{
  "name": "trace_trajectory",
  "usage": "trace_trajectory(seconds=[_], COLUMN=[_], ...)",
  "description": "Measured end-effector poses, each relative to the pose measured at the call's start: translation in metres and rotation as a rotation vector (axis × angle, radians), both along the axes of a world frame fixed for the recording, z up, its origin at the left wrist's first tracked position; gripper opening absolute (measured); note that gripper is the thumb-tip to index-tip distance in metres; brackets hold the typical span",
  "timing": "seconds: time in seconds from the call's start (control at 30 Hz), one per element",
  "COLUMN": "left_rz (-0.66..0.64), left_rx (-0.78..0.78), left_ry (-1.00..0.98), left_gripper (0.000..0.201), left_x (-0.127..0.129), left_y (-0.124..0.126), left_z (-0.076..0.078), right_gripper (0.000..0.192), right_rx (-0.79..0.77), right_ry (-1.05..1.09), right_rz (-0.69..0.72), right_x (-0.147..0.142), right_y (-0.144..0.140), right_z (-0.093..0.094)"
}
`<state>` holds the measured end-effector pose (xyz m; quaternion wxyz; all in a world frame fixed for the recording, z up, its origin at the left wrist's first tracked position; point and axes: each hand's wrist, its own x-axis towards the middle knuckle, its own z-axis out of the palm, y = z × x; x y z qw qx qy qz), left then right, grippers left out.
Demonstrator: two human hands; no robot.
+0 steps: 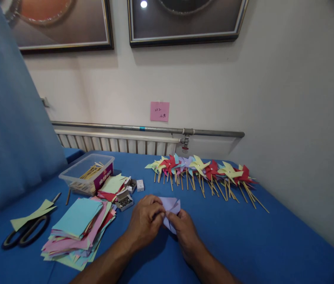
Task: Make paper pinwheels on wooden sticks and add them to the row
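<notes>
A purple paper pinwheel piece (pixel 171 204), partly folded, is held up above the blue-covered table between my two hands. My left hand (pixel 147 215) pinches its left side near the middle with thumb and fingers. On the lower right, my right hand (pixel 184 228) grips it, thumb on top and fingers behind. The fingers hide much of the paper's centre, and whether a pin is between them cannot be seen. Just left of my left hand lies an open small box of pushpins (pixel 124 200).
Finished pinwheels (pixel 198 165) on sticks lie in a row at the back right. A stack of coloured paper (pixel 76 221), scissors (pixel 32 230) under a pale green strip, and a plastic tub (pixel 88 173) of sticks are at left. A radiator (pixel 119 142) stands behind.
</notes>
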<state>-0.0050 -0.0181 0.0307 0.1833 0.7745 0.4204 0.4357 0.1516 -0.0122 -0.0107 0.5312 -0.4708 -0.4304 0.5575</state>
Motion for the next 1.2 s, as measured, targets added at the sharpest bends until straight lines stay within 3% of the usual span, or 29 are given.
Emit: trace_trajectory(seconds=[0.2,0.3,0.4,0.5,0.6,0.9,1.2], left_rz=[0.13,0.191,0.098,-0.021,-0.07,-0.015,-0.023], left_rx=[-0.031,-0.283,-0.593,-0.755,-0.805,-0.835,-0.839], left_ry=[-0.255,-0.397,-0.532,-0.606,-0.629,-0.655,-0.62], left_gripper=[0.016,0.02,0.034,0.039,0.039,0.027,0.024], left_x=[0.0,-0.002,-0.001,0.002,0.004,0.003,0.006], left_y=[0.004,0.011,0.016,0.016,0.016,0.016,0.015], left_z=[0.003,0.002,0.0,-0.002,-0.004,-0.007,-0.005], right_gripper=[0.046,0.052,0.052,0.047,0.043,0.041,0.038], right_rx=[0.004,0.027,0.052,0.066,0.075,0.079,0.085], right_ry=[0.018,-0.009,-0.034,-0.067,-0.101,-0.153,-0.158], right_rz=[-0.039,-0.054,-0.073,-0.041,-0.006,0.005,0.029], right_x=[0.004,0.004,0.003,0.003,0.003,0.003,0.003], right_y=[0.008,0.012,0.014,0.011,0.008,0.01,0.007], right_z=[-0.009,-0.015,-0.017,-0.013,-0.009,-0.015,-0.007])
